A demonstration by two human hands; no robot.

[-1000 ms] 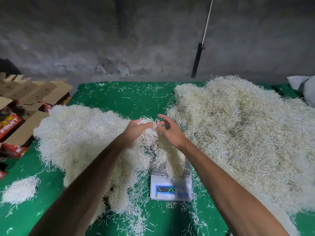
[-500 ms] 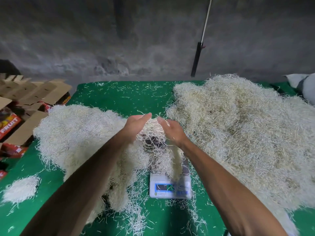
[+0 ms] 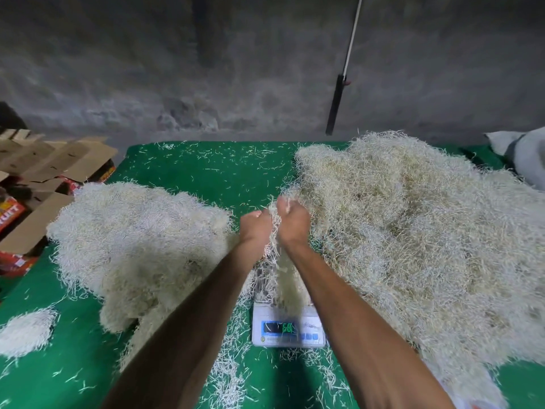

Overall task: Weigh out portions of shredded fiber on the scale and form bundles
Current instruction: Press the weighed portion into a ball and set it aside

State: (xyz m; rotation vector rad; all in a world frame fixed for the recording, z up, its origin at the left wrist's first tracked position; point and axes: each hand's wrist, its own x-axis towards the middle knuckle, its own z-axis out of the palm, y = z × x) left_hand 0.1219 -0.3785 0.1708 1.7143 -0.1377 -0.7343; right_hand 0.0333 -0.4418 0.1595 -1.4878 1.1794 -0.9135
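Two hands, left hand (image 3: pixel 256 228) and right hand (image 3: pixel 293 222), grip one fiber tuft (image 3: pixel 274 228) hanging vertically, directly above the scale (image 3: pixel 287 326) (near the surface's front edge).

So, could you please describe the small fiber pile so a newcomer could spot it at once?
Start at the green table and find the large left fiber heap. Follow the near left edge to the small fiber pile. It lies apart from both heaps, low, rounded and whiter.
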